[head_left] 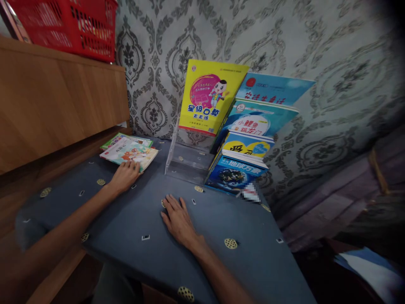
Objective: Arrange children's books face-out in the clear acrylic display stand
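My left hand [126, 174] rests on the near edge of a light-covered book [134, 153], which lies on a small stack at the left back of the table. Its fingers are bent over the cover; whether they grip it is unclear. Flat on the dark blue tablecloth [164, 249], my right hand [179, 220] has its fingers apart and holds nothing. Beyond it stands a clear tiered rack [186, 171]. A yellow book [211, 97] leans in its upper left, and blue books [236, 174] fill its right side in rows.
At the upper left, a red basket [69, 29] sits on a wooden cabinet [57, 101]. Patterned wallpaper is behind the table, and a curtain [332, 207] hangs at the right. Papers [370, 270] lie at the lower right, beyond the table's edge.
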Motion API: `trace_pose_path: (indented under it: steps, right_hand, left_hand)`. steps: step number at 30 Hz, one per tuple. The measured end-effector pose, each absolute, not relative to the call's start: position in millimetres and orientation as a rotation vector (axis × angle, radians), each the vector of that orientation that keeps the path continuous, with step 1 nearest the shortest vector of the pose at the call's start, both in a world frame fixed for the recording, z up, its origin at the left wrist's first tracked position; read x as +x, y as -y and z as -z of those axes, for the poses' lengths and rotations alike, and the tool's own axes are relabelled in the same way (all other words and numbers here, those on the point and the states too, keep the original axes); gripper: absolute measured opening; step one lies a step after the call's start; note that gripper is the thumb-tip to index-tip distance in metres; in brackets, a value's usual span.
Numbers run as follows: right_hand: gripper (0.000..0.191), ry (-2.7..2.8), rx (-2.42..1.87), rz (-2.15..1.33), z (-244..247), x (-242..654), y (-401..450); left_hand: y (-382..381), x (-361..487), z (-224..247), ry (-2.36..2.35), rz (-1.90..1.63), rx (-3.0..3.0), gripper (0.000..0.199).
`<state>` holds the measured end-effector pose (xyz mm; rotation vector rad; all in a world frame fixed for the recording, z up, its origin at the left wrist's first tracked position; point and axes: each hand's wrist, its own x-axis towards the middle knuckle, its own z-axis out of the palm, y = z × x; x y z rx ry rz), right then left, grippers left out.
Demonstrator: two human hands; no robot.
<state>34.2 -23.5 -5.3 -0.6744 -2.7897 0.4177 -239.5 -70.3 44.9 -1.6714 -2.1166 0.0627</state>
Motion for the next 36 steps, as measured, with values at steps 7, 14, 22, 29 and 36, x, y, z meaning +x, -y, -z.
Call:
trace_pose_path:
  steps: [7,14,22,29,36]
  right_hand:
    - [0.046,2.810,-0.691,-0.444,1,35,25]
    - [0.047,2.822,-0.694,-0.441,3,35,24]
    - [0.046,2.795,-0.686,-0.429,4,34,25]
    - [0.046,2.799,-0.700,-0.498,-3,34,27]
    - [0.050,2.649,-0.781,-0.596,-3,35,27]
  left_hand:
    - [111,-214,-21,2.084,-0.090,-1.764,0.038]
    - [153,-185,-19,2.052,0.028,-1.945,0.036]
    - [142,-269,-23,2.611,0.160,-1.407,0.058]
    - [142,-289,-4,2.618,0.092,-1.406,0.072]
    - [136,-240,-9,2.437,0.056,-1.531,0.062]
